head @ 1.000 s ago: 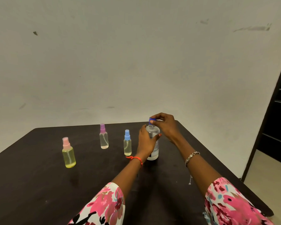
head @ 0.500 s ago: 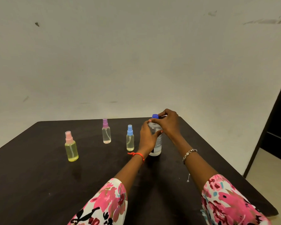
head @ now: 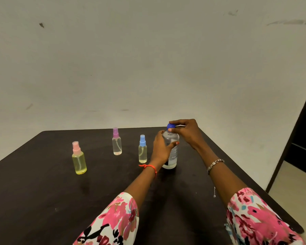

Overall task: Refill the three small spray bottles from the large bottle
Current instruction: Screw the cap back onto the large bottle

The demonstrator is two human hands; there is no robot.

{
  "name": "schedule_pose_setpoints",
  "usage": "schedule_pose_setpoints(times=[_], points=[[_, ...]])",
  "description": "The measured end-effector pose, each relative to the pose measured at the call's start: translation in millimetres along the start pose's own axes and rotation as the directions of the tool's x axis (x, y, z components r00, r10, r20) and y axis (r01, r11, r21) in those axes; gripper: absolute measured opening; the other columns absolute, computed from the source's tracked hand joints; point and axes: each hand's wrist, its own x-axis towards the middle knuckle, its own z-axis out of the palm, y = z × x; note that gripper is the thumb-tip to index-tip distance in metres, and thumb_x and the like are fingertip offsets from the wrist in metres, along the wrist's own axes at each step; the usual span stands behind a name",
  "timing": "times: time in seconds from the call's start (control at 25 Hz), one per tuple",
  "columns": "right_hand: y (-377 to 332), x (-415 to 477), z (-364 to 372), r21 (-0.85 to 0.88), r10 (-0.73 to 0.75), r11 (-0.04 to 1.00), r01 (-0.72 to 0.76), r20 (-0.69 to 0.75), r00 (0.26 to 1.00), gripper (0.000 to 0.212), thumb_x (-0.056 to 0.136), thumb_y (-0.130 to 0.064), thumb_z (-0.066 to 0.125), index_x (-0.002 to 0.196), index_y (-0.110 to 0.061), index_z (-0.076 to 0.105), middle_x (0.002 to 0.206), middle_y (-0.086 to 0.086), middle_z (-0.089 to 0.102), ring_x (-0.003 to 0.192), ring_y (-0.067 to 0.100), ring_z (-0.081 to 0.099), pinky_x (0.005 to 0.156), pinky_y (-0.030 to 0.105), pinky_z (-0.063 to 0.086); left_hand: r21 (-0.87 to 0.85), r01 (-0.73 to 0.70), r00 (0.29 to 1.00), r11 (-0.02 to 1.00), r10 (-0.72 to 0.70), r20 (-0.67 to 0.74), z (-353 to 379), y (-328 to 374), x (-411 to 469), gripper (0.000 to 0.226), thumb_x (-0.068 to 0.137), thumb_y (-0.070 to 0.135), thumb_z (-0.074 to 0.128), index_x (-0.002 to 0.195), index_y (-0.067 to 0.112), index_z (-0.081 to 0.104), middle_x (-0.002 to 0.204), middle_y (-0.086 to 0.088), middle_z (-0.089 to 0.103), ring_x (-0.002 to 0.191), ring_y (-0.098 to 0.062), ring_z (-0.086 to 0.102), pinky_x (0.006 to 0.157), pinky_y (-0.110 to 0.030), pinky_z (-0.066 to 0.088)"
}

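Note:
The large clear bottle (head: 172, 152) stands upright on the dark table (head: 42, 191). My left hand (head: 162, 149) is wrapped around its body. My right hand (head: 185, 131) pinches its blue cap (head: 170, 126) from above. Three small spray bottles stand capped to the left: one with a blue top (head: 142, 149) right beside my left hand, one with a purple top (head: 116, 142) further back, and one with a pink top (head: 79, 159) holding yellow liquid at the far left.
The table's right edge (head: 254, 181) drops to a light floor, with a dark door frame (head: 297, 128) beyond. A plain wall (head: 148, 59) stands behind the table's far edge.
My view has tilted, so the scene sits a little differently in frame. Both hands stay on the large bottle, with my right fingers shifting slightly around the cap.

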Motion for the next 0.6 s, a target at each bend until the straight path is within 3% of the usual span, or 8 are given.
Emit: schedule_pose_setpoints(times=[0.12, 0.2, 0.36, 0.48, 0.6], points=[[2, 2, 8, -0.136, -0.024, 0.991, 0.011, -0.092, 0.995, 0.032, 0.064, -0.011, 0.082, 0.087, 0.002, 0.063, 0.084, 0.012, 0.065, 0.072, 0.016, 0.059, 0.061, 0.014, 0.047, -0.02, -0.006, 1.0, 1.0, 0.006, -0.002, 0, 0, -1, 0.059, 0.079, 0.021, 0.07, 0.129, 0.011, 0.04, 0.132, -0.011, 0.049, 0.123, -0.024, 0.048, 0.104, -0.041, 0.042], [4, 3, 10, -0.203, -0.029, 0.979, 0.008, -0.104, 0.994, 0.034, 0.066, -0.02, 0.081, 0.085, -0.003, 0.059, 0.081, 0.006, 0.061, 0.07, 0.013, 0.057, 0.062, 0.017, 0.045, -0.022, -0.014, 1.0, 1.0, 0.014, 0.004, 1, -1, 0, 0.061, 0.079, 0.022, 0.07, 0.131, 0.012, 0.039, 0.133, -0.011, 0.049, 0.123, -0.024, 0.047, 0.105, -0.041, 0.042], [1, 2, 0, 0.001, 0.068, 0.998, -0.068, 0.078, 0.995, 0.028, 0.083, -0.012, 0.063, 0.111, -0.005, 0.062, 0.111, 0.013, 0.064, 0.101, 0.023, 0.062, 0.082, 0.024, 0.052, -0.006, -0.009, 1.0, 1.0, 0.009, 0.007, 1, -2, 2, 0.064, 0.079, 0.024, 0.07, 0.132, 0.01, 0.037, 0.133, -0.012, 0.049, 0.124, -0.025, 0.047, 0.105, -0.04, 0.041], [1, 1, 0, 0.006, 0.028, 1.0, -0.028, 0.025, 0.999, 0.025, 0.079, -0.007, 0.068, 0.103, 0.0, 0.066, 0.105, 0.019, 0.067, 0.086, 0.016, 0.063, 0.069, 0.012, 0.051, -0.011, -0.011, 1.0, 1.0, 0.012, 0.004, 0, -1, 1, 0.062, 0.079, 0.022, 0.07, 0.131, 0.009, 0.038, 0.132, -0.012, 0.049, 0.122, -0.025, 0.048, 0.104, -0.038, 0.042], [3, 0, 10, -0.032, 0.046, 0.998, -0.049, -0.086, 0.995, 0.025, 0.068, -0.014, 0.079, 0.084, -0.002, 0.063, 0.083, 0.013, 0.066, 0.073, 0.017, 0.061, 0.065, 0.019, 0.05, -0.02, -0.011, 1.0, 1.0, 0.011, 0.01, -1, 0, 1, 0.062, 0.08, 0.02, 0.069, 0.132, 0.01, 0.038, 0.133, -0.012, 0.049, 0.124, -0.025, 0.048, 0.104, -0.037, 0.042]])
